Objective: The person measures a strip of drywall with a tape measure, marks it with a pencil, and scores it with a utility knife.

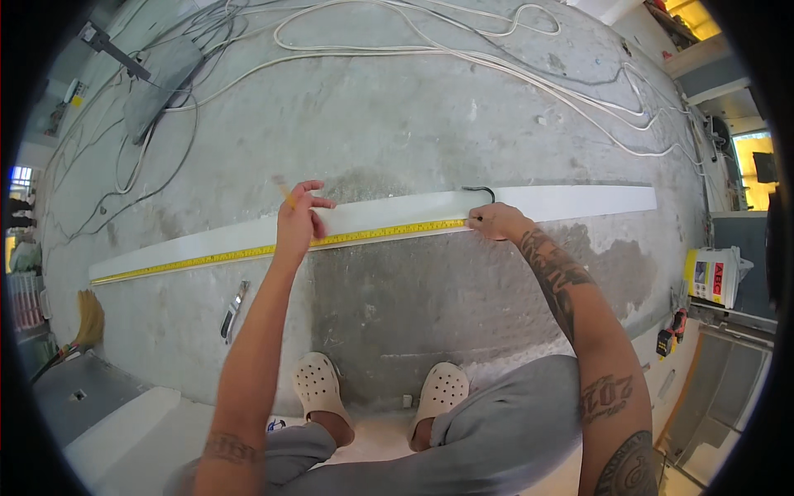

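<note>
A long white strip (571,205) lies across the concrete floor in front of my feet. The yellow blade of a tape measure (389,232) runs along its near edge, from its left end to my right hand. My right hand (499,221) is closed around the tape measure at the blade's right end; the case is hidden in the grip, and a black strap loops out above it. Over the strip, left of the middle, is my left hand (299,219). A thin yellow pencil (288,197), blurred, sticks out from between its fingers, some of which are extended.
A utility knife (235,312) lies on the floor beside my left forearm. White cables (463,54) sprawl across the far floor. A broom (89,318) is at the left, a white bucket (716,277) and a red-and-black tool (672,334) at the right.
</note>
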`<state>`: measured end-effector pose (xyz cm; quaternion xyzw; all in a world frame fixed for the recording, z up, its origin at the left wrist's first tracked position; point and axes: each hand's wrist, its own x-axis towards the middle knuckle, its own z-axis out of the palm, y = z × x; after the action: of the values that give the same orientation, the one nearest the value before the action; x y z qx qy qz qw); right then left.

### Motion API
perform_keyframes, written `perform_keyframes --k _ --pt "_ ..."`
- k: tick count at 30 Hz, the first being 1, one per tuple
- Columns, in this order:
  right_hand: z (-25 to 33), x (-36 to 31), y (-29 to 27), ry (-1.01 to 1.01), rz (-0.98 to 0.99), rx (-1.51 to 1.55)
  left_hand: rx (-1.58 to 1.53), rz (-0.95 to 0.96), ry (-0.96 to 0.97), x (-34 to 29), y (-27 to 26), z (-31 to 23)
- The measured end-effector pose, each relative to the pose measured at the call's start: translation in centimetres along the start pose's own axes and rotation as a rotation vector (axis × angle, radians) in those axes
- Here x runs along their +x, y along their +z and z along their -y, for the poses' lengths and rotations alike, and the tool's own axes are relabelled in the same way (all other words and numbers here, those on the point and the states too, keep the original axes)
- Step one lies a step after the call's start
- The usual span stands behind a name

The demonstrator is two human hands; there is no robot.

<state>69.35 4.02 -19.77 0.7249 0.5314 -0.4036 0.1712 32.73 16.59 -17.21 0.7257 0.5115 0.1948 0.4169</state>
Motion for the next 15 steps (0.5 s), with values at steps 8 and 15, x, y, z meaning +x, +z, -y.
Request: perform_keyframes --k 8,15 --pt "1.4 0.8 1.6 0.149 -0.171 -0.139 -0.682 0.144 -0.177 -3.6 7.9 0.9" --pt "2.9 -0.7 0.8 0.262 -0.206 -0.144 -0.459 0.013 -0.064 -3.3 13.7 1.2"
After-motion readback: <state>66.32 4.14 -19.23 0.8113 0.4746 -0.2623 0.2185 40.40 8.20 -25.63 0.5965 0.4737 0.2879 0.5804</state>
